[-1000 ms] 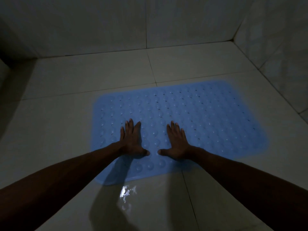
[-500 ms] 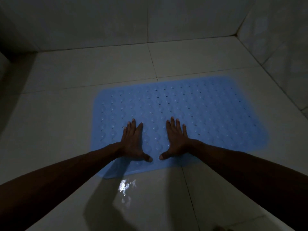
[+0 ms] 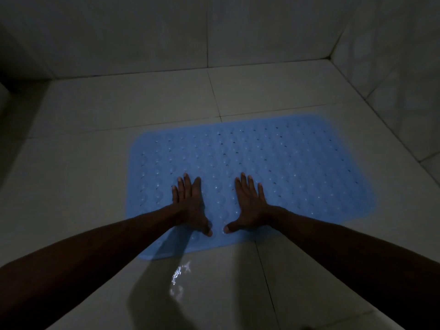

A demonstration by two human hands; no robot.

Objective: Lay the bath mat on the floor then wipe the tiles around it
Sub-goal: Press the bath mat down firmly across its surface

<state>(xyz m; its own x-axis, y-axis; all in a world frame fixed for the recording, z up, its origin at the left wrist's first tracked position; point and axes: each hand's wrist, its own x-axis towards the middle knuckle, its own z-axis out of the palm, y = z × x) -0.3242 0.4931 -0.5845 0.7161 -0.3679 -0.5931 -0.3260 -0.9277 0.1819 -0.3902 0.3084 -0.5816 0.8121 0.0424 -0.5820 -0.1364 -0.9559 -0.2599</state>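
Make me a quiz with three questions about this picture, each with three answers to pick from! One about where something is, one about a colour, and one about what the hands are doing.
1. Where is the bath mat?
A. Hanging on the wall
B. Lying flat on the tiled floor
C. Rolled up in the corner

2. What colour is the mat?
A. Blue
B. Red
C. Green

3. What are the left hand and the right hand doing?
A. Squeezing a cloth
B. Lifting the mat by its edge
C. Pressing flat on the mat, fingers spread

Answers:
1. B, the mat is spread out on the floor tiles, with its edges down.
2. A, it shows light blue against the pale tiles.
3. C, both palms lie open near the mat's near edge, holding nothing.
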